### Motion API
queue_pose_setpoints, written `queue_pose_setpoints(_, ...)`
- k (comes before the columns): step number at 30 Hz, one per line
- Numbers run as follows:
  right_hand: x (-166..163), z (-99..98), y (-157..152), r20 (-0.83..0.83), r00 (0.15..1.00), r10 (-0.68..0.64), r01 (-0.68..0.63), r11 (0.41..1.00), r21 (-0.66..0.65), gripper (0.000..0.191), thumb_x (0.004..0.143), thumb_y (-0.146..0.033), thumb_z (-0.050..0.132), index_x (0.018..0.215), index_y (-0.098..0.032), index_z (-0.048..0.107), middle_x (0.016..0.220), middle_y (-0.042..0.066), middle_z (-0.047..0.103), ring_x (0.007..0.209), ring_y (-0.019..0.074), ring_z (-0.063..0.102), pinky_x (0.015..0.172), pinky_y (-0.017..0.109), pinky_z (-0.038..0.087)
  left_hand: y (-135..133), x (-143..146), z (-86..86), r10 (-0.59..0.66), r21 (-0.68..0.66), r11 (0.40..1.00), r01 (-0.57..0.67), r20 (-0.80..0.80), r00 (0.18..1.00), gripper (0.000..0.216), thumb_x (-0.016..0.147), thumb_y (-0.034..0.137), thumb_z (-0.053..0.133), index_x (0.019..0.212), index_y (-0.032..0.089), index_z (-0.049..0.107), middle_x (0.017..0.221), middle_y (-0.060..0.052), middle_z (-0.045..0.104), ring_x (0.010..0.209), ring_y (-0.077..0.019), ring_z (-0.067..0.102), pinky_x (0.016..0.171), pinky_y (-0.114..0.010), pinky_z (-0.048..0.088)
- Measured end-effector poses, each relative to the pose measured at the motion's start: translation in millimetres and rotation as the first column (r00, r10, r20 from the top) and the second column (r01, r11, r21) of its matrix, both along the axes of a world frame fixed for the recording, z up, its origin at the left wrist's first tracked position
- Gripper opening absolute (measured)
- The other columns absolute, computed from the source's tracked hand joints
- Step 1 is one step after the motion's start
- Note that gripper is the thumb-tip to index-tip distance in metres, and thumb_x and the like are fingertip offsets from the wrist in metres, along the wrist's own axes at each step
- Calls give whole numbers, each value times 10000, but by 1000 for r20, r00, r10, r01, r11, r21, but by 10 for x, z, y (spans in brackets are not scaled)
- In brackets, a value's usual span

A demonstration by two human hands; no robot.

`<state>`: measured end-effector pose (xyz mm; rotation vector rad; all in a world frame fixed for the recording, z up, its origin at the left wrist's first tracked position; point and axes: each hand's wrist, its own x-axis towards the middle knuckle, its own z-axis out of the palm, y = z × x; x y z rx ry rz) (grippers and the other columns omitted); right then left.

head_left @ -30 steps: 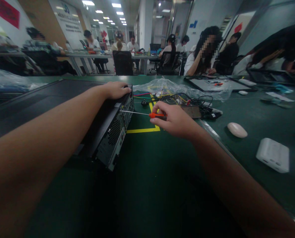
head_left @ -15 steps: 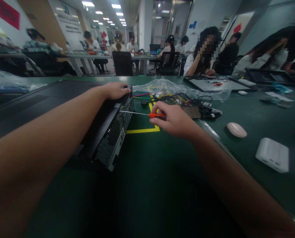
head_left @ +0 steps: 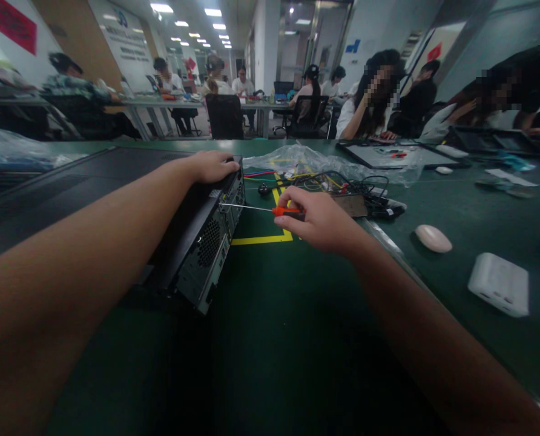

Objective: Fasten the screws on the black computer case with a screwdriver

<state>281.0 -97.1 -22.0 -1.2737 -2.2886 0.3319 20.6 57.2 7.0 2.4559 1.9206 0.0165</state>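
While one left hand is lying flat on one computer case, one right hand is clasping one screwdriver.
The case is resting on one table, screwdriver tip meeting its back.

Long and lit from above
We see ceiling lights receding beyond desks, a black chair before them, a pale pillar and, at left, a red panel (tilted, from our view) on a white wall.

Black computer case, flat; orange-black screwdriver, tip at the case's vented end
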Motion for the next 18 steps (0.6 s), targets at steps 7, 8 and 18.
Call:
queue_pose_setpoints(7,6,10,0,-1,1000,-1,1,1000,-6,278,949,-456,659,1054,-201,694,886,48,699,803,217,588,778,352,370,-1,-1,-2,4,-1,1000,-4,-13,1000,753,1122,543,272,1747,162,450,1818,-129,454,1695,-310,417,1381,-386,310)
queue_pose_setpoints(8,7,11,1,-5,1000,0,0,1000,-11,288,950,-459,661,1056,-195,706,887,52,704,805,218,593,778,353,373,2,-4,-4,4,-1,1000,-4,-12,1000,754,1123,545,272,1747,160,449,1819,-131,452,1696,-308,416,1381,-384,308)
queue_pose_setpoints(18,-13,10,-7,-30,1000,-5,3,998,-70,343,1002,-483,618,1070,-180,762,906,65,744,830,226,639,757,348,382,30,-17,-12,-8,10,1000,8,-23,1000,741,1118,546,277,1726,175,483,1801,-119,482,1676,-309,444,1359,-389,342)
